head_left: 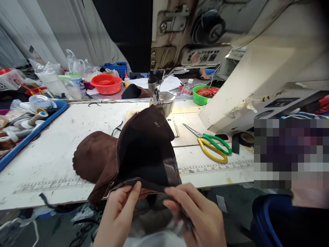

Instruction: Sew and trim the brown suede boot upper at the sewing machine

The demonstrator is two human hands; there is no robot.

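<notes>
1. The brown suede boot upper (133, 151) lies at the frame's centre on the white table (64, 127), its near edge overhanging.
2. Left hand (119, 212) and right hand (197, 216) both pinch that lower hem, fingers pressed onto it.
3. It looks soft, floppy and light; the stitched edge seems the firmest hold.
4. Scissors (212, 145) lie to the right, the sewing machine (164, 99) just behind.

Two hands, left (117, 214) and right (199, 216), on one brown boot upper (133, 151). One pair of scissors (212, 145) (green and yellow handles). One red basket (106, 83), one green bowl (203, 96), one blue tray (36, 132), one sewing machine (231, 58).
</notes>
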